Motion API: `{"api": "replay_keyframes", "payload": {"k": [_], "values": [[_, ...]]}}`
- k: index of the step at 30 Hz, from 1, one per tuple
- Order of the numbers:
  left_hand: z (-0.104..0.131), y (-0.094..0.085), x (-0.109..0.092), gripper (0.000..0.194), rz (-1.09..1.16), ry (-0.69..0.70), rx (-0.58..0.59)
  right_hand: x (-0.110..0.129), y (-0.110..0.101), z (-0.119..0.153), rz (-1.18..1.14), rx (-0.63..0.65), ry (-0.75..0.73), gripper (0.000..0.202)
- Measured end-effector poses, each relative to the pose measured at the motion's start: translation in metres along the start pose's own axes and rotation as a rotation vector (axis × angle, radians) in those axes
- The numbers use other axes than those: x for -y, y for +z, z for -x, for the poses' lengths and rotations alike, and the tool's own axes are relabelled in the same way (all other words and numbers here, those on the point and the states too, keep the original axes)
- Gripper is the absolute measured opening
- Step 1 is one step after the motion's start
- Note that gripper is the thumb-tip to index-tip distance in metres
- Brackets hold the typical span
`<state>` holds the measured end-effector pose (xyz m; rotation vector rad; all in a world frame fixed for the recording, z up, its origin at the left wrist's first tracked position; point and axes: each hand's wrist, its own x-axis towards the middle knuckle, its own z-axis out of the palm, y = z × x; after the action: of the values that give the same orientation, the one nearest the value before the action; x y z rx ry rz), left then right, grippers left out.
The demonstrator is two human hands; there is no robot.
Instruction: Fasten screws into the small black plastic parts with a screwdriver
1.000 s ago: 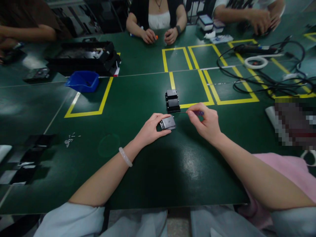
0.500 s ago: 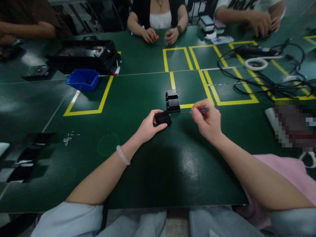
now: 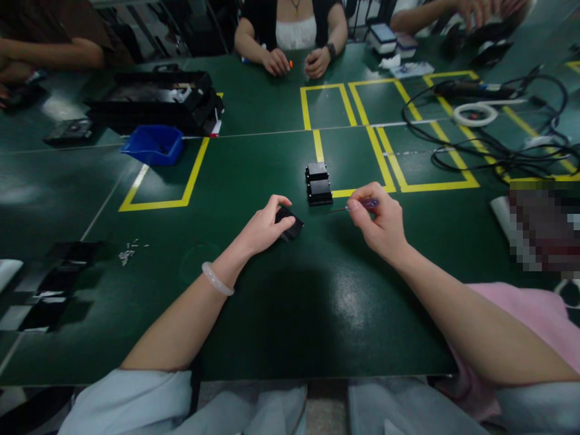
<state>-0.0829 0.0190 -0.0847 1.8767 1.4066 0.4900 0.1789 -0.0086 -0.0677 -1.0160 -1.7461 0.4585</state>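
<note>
A small black box-shaped part (image 3: 291, 227) is in my left hand (image 3: 266, 226), gripped between thumb and fingers just above the green table. My right hand (image 3: 379, 216) is closed round the purple handle of a screwdriver (image 3: 369, 204). Its thin shaft points left toward the black part, with its tip apart from it. Beyond my hands, two similar black parts (image 3: 319, 190) stand one behind the other, with small bright screws along their sides. To the left lies a loose pile of small screws (image 3: 127, 252).
A blue bin (image 3: 156, 145) stands in front of black trays (image 3: 154, 103) at the back left. Dark flat pieces (image 3: 49, 296) lie at the left. Black cables (image 3: 489, 158) and a white ring (image 3: 475, 114) are at the right. People sit across the table (image 3: 254, 163), which carries yellow tape outlines.
My left hand has shifted left and slightly turned with the black part, away from the screwdriver tip. My right hand has moved only slightly left, still holding the screwdriver.
</note>
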Motion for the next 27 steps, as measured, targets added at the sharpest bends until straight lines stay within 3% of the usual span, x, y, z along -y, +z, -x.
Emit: {"api": "replay_keyframes", "payload": {"k": [10, 27], "values": [[-0.0026, 0.0056, -0.0062, 0.046, -0.168, 0.029, -0.071, 0.0024, 0.0056, 0.0014, -0.048, 0.305, 0.000, 0.008], [-0.0042, 0.0089, 0.0014, 0.047, -0.173, -0.008, -0.041, 0.0044, 0.0079, 0.0026, -0.029, 0.339, -0.024, 0.005]]}}
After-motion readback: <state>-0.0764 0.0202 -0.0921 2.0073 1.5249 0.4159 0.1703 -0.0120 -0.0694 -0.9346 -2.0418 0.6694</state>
